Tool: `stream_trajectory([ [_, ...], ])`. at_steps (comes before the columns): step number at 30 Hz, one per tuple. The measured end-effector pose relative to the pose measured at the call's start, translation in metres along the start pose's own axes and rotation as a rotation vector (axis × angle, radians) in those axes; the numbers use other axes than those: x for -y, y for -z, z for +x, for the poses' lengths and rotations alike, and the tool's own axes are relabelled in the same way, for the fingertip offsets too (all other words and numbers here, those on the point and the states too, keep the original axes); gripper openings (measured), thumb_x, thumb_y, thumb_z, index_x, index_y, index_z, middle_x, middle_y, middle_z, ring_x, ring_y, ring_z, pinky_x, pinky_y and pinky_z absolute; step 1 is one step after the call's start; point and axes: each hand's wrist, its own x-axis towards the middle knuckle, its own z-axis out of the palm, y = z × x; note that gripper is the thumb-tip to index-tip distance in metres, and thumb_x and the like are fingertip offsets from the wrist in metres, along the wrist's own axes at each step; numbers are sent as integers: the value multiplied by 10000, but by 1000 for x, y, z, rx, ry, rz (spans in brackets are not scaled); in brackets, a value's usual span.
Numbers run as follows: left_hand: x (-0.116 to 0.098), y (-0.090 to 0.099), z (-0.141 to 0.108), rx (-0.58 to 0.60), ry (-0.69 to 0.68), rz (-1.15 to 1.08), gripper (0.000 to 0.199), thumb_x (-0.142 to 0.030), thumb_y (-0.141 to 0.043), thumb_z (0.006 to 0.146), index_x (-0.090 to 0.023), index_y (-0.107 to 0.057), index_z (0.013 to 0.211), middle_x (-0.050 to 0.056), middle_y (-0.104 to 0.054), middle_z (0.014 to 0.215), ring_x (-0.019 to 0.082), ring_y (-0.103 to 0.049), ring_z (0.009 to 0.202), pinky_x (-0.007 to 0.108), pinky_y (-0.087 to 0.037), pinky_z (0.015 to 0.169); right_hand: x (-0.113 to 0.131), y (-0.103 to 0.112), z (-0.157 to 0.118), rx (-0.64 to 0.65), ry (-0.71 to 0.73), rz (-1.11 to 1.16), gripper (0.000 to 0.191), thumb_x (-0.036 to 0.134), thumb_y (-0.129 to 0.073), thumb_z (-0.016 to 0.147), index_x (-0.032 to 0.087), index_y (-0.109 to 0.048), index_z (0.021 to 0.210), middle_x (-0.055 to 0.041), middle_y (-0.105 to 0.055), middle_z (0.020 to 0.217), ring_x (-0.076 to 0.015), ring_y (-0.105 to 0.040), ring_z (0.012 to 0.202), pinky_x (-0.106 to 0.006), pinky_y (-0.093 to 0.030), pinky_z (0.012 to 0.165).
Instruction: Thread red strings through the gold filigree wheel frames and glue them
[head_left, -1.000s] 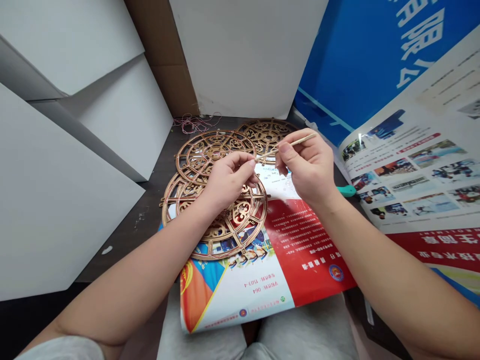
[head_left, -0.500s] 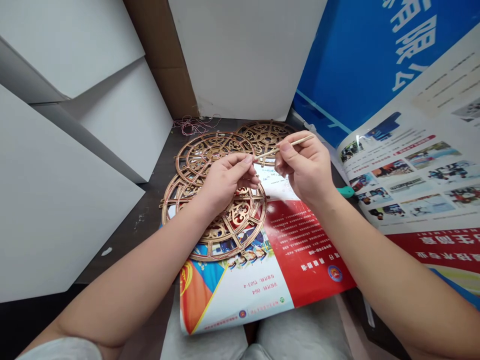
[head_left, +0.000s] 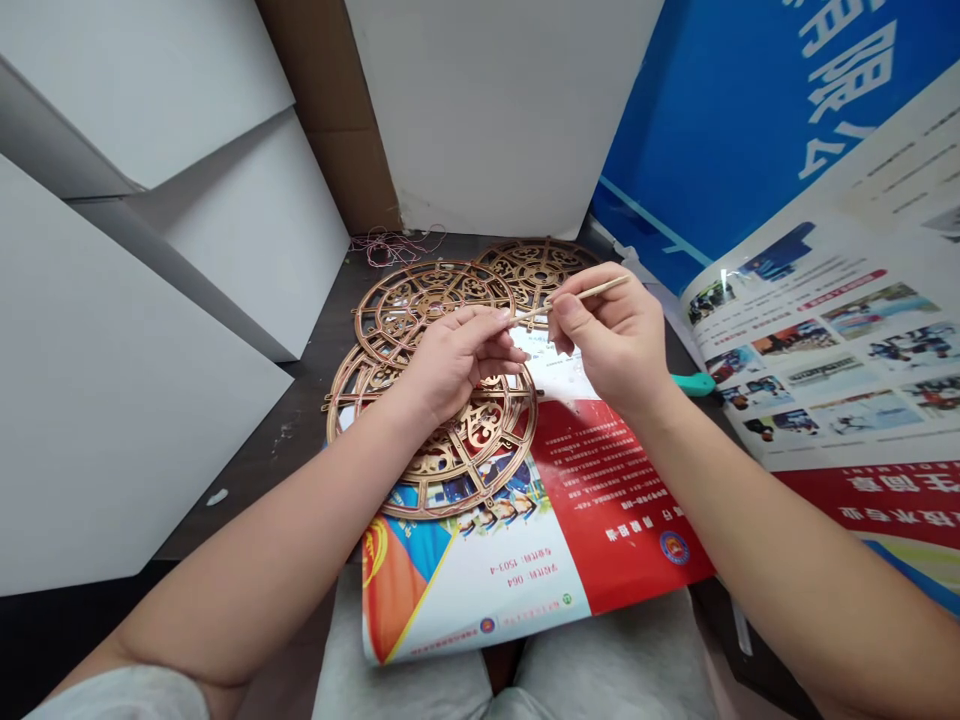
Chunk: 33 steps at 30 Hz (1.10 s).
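A thin wooden stick is pinched in my right hand, slanting down to the left. My left hand has its thumb and forefinger closed at the stick's left tip; whether they hold anything else is too small to tell. Under my left hand lies a round openwork wooden disc, partly covered by the hand and forearm. A second similar disc overlaps it behind, and a third lies farther back. The front discs rest on a printed poster.
Tangled reddish thread lies at the back of the dark table. White panels stand behind and at the left. A teal object is beside my right wrist. Printed sheets rise at the right.
The whole view has shifted slightly. Both hands keep nearly the same pose around the stick, and the lower fingers of my left hand look a little more extended.
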Motion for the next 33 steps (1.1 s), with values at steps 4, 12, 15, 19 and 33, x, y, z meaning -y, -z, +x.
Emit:
stream_trajectory([
  [4,-1,1,1,-8,53,-50,127,-174,-711,929,-117,-679,820,1,-661,719,145,-729,662,254,-643,630,3,0,-1,31,40,-33,285,484,-780,927,233,-647,902,28,-632,655,-105,-565,538,-274,-451,504],
  [12,-4,1,3,16,147,-106,217,-150,-573,1032,-116,-644,830,18,-669,778,132,-741,704,239,-624,656,3,0,-1,17,42,-44,266,468,-775,932,234,-653,899,25,-624,652,-111,-556,539,-281,-443,504],
  [15,-4,2,4,1,108,-46,197,-173,-591,1008,-132,-632,820,0,-647,758,128,-725,688,241,-614,648,3,1,0,-12,21,-17,277,473,-786,923,237,-642,894,25,-623,644,-114,-548,532,-288,-439,504],
  [19,-1,2,5,-9,50,141,257,-257,-568,1010,-177,-560,766,-37,-561,654,93,-608,522,196,-488,492,-3,6,5,-86,-4,48,314,504,-781,919,253,-596,884,42,-581,619,-109,-500,499,-287,-399,481],
  [33,2,-11,-3,149,-205,980,148,-270,-577,1004,-185,-603,885,-7,-630,717,149,-573,641,290,-432,637,-25,24,19,-318,-19,60,270,432,-735,943,263,-530,893,61,-527,661,-92,-477,504,-252,-355,464],
])
